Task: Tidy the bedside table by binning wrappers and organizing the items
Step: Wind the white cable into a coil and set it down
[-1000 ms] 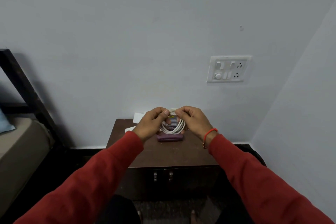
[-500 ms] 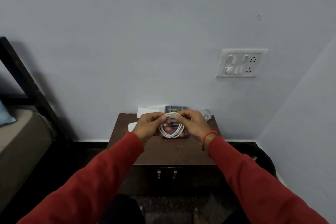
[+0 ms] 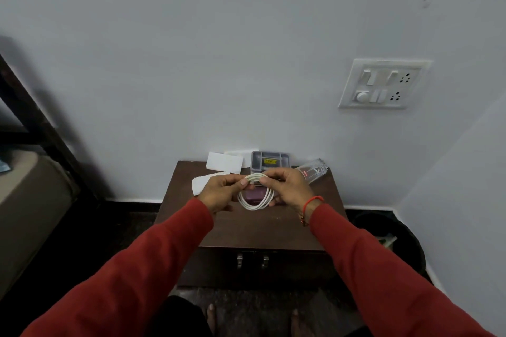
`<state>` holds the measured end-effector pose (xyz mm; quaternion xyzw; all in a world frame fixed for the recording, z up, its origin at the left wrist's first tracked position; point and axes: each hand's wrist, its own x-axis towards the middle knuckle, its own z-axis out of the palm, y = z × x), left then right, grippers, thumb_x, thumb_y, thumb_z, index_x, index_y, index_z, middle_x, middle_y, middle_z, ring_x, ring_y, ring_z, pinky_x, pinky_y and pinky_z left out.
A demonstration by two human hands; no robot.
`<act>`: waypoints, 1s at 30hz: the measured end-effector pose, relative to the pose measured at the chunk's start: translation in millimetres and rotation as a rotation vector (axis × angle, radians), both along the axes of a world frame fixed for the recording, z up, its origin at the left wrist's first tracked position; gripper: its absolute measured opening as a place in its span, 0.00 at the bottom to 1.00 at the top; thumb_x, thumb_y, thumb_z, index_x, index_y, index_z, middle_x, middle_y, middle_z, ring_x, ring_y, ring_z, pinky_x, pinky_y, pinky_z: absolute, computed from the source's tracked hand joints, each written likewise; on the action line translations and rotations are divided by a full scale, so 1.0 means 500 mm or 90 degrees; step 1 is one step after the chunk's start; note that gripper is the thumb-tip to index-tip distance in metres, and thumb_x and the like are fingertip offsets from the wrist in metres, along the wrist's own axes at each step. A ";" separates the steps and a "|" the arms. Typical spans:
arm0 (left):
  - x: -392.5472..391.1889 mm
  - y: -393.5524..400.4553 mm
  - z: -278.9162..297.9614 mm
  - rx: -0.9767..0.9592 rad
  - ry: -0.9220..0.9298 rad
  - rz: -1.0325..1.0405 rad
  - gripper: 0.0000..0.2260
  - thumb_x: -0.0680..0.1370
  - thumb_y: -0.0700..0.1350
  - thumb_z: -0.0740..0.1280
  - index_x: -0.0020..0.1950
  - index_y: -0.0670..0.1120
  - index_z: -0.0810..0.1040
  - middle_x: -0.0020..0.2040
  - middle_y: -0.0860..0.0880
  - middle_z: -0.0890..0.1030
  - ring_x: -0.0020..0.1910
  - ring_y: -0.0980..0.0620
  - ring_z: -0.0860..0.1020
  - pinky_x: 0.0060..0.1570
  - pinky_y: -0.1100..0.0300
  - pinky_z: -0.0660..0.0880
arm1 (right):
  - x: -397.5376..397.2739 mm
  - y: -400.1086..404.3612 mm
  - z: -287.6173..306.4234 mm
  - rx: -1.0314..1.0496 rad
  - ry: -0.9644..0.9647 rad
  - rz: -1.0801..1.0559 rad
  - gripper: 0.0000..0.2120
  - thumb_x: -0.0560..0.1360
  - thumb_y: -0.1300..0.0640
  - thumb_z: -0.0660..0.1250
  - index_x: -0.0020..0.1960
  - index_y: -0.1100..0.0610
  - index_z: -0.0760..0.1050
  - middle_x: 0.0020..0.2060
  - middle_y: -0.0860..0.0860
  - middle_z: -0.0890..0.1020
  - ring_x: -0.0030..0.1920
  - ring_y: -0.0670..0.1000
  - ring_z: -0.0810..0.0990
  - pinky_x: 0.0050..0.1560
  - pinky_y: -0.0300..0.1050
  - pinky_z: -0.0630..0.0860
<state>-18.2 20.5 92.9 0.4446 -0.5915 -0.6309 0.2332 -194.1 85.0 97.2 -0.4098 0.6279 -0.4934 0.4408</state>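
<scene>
A coiled white cable (image 3: 256,201) hangs above the dark brown bedside table (image 3: 246,230). My left hand (image 3: 221,193) and my right hand (image 3: 290,189) both pinch the top of the coil. Under the coil lies a purple box (image 3: 253,195), partly hidden. At the table's back stand a grey organizer tray (image 3: 269,161), white paper pieces (image 3: 224,163) and another white sheet (image 3: 201,185). A clear plastic wrapper (image 3: 312,172) lies at the back right.
A black bin (image 3: 394,238) sits on the floor right of the table, with something inside. A bed with a dark frame (image 3: 30,191) is at the left. A switch plate (image 3: 383,85) is on the wall. Cabinet handles (image 3: 252,260) face me.
The view has tilted down and the hands with the coil have come slightly toward me, uncovering the tray, papers and wrapper at the table's back.
</scene>
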 end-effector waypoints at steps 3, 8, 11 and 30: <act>-0.003 -0.018 -0.023 0.006 -0.002 0.024 0.07 0.80 0.48 0.67 0.55 0.52 0.84 0.43 0.56 0.87 0.31 0.59 0.77 0.32 0.63 0.68 | 0.000 -0.021 -0.020 0.012 -0.033 0.014 0.05 0.76 0.64 0.70 0.51 0.60 0.81 0.44 0.54 0.82 0.33 0.46 0.80 0.28 0.43 0.81; -0.006 -0.042 -0.057 0.042 0.015 0.108 0.08 0.80 0.50 0.68 0.54 0.50 0.84 0.45 0.56 0.87 0.36 0.56 0.76 0.32 0.64 0.70 | -0.012 -0.054 -0.057 0.018 -0.058 0.009 0.12 0.78 0.64 0.66 0.61 0.66 0.78 0.51 0.61 0.81 0.40 0.58 0.82 0.34 0.43 0.83; 0.002 -0.057 -0.077 0.069 0.027 0.172 0.08 0.80 0.50 0.68 0.55 0.51 0.84 0.47 0.55 0.87 0.34 0.58 0.78 0.33 0.63 0.70 | -0.027 -0.077 -0.091 0.037 -0.037 -0.028 0.13 0.81 0.61 0.62 0.62 0.65 0.76 0.53 0.62 0.82 0.41 0.55 0.81 0.36 0.44 0.83; 0.005 -0.101 -0.153 0.140 0.020 0.236 0.05 0.80 0.50 0.67 0.51 0.54 0.83 0.39 0.62 0.85 0.32 0.58 0.76 0.37 0.61 0.69 | -0.087 -0.123 -0.305 0.289 0.593 0.203 0.34 0.78 0.54 0.65 0.79 0.55 0.53 0.80 0.54 0.47 0.79 0.58 0.53 0.77 0.52 0.52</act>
